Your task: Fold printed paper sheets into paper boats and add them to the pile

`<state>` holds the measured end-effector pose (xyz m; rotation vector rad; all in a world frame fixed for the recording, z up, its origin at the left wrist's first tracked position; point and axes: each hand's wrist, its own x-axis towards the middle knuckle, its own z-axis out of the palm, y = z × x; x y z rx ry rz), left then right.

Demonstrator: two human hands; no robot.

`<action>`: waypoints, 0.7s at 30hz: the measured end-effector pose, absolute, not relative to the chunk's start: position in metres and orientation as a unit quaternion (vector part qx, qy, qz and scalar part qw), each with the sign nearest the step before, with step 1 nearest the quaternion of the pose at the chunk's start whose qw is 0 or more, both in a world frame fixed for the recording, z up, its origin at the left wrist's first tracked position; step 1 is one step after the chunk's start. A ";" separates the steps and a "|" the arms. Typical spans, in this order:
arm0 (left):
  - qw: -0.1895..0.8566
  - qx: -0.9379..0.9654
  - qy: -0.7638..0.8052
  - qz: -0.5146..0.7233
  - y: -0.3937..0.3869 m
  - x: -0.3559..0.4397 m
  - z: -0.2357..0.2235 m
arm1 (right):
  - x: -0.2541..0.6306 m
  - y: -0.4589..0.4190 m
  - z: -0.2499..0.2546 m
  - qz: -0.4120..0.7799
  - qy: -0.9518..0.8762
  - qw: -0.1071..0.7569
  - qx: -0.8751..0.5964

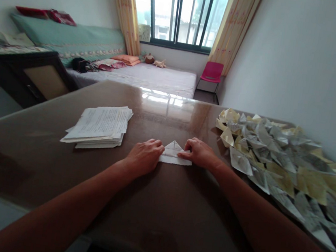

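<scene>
A white sheet of paper folded to a point at the top [173,153] lies on the brown table [132,215], with a straight strip along its near edge. My left hand [147,155] has its fingers curled together on the paper's left end. At the right end, my right hand [198,152] pinches the paper, its thumb stretched along the front and its fingers bent behind. Parts of both ends are hidden under the fingers.
To the left lies a stack of written paper sheets [102,124]. Many folded paper boats [261,141] cover the table's right side, close to my right forearm. Beyond the table are a bed [167,79], a pink chair [211,72] and a window [178,13].
</scene>
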<state>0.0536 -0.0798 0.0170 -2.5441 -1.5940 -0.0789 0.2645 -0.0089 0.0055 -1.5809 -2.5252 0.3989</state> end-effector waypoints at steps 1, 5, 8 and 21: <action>0.072 -0.844 -0.531 -0.026 -0.080 0.054 0.017 | 0.264 -0.009 0.005 0.141 -0.835 0.067 -0.528; 0.077 -0.841 -0.535 -0.024 -0.080 0.055 0.017 | 0.262 -0.012 0.009 0.184 -0.822 0.066 -0.535; 0.079 -0.842 -0.533 -0.022 -0.080 0.055 0.017 | 0.264 -0.015 0.015 0.141 -0.825 0.040 -0.545; 0.085 -0.844 -0.530 -0.023 -0.079 0.056 0.017 | 0.269 -0.009 0.015 0.213 -0.826 0.044 -0.519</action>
